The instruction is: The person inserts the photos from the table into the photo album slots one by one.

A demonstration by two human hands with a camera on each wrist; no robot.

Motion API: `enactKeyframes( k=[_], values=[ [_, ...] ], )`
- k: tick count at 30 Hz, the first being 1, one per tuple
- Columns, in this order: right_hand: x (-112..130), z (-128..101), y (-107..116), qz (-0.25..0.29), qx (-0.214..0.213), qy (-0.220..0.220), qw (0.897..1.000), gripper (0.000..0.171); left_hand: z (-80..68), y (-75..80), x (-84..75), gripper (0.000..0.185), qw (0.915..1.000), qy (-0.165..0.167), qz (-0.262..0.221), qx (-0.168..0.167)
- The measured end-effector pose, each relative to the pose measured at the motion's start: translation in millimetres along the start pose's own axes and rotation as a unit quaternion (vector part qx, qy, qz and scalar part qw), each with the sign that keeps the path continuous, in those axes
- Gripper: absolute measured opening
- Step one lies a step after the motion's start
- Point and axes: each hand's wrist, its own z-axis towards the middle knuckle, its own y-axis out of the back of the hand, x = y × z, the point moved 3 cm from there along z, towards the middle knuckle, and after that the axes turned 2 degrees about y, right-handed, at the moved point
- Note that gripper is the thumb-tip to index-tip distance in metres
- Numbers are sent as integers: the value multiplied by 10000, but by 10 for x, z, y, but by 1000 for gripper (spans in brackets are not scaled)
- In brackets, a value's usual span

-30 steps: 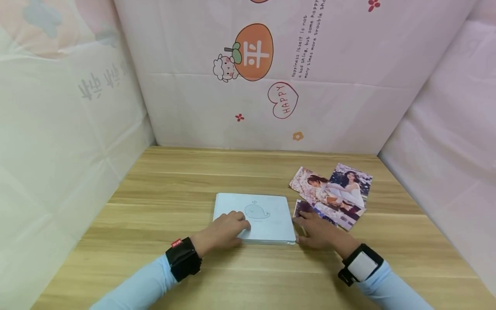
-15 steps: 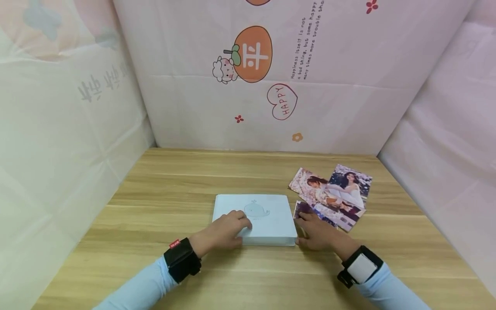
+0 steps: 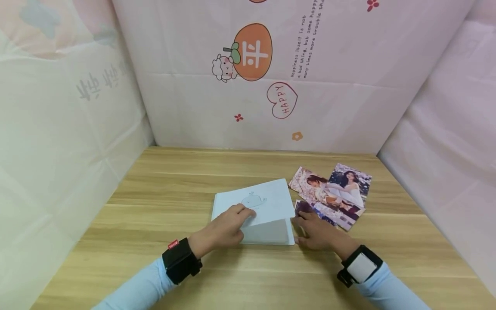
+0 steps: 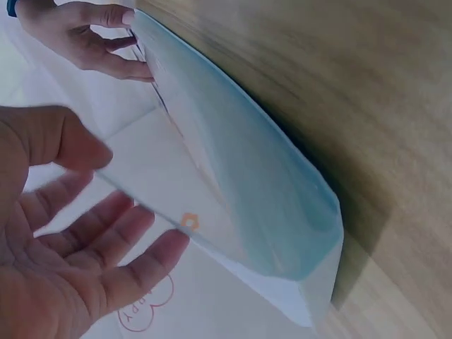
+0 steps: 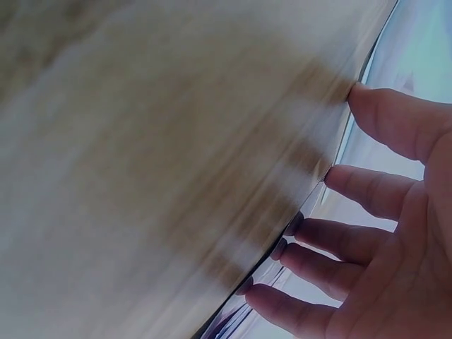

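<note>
A pale photo album [image 3: 273, 198] with a whale drawing lies mid-table, its cover partly raised at the front right. My left hand [image 3: 226, 226] holds the cover's front edge, fingers on its outer face and thumb beneath. In the left wrist view, bluish glossy pages [image 4: 261, 183] bulge under the lifted cover. At the album's right side my right hand [image 3: 317, 232] rests with fingers extended. Its fingertips touch the table in the right wrist view, and in the head view the index finger reaches a dark purple photo [image 3: 302, 207] that it partly hides.
Several photo prints [image 3: 350, 185] overlap right of the album, showing people among pink blossoms. The wooden table [image 3: 178, 168] meets a printed white cloth [image 3: 193, 112] at the back. More white cloth hangs at both sides.
My left hand has lifted the album's cover from its flat position, so a gap has opened at the front right. The right hand and the photos have stayed in place.
</note>
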Motion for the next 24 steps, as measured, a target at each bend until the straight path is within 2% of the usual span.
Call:
enactKeyframes(
  k=[5,11,14,17,20,24],
  values=[
    [-23,16,-9,5,27,-22,10000,57,-17,100,-38,49,9955,363,66,-869],
    [-25,19,0,29,-28,82,10000,49,-36,258,-39,37,9837,656,-326,-1644],
    [-7,29,5,155,-80,121,9998,48,-56,307,-20,34,9771,803,-660,-1856],
    [21,48,-1,219,-139,113,9996,57,-82,342,-3,32,9693,1050,-1034,-1970],
    [55,69,-19,48,-191,156,9997,67,-109,364,17,30,9620,1303,-1287,-2026],
    [80,92,-45,-197,-172,130,9996,68,-147,384,38,28,9552,1534,-1464,-2064]
  ],
)
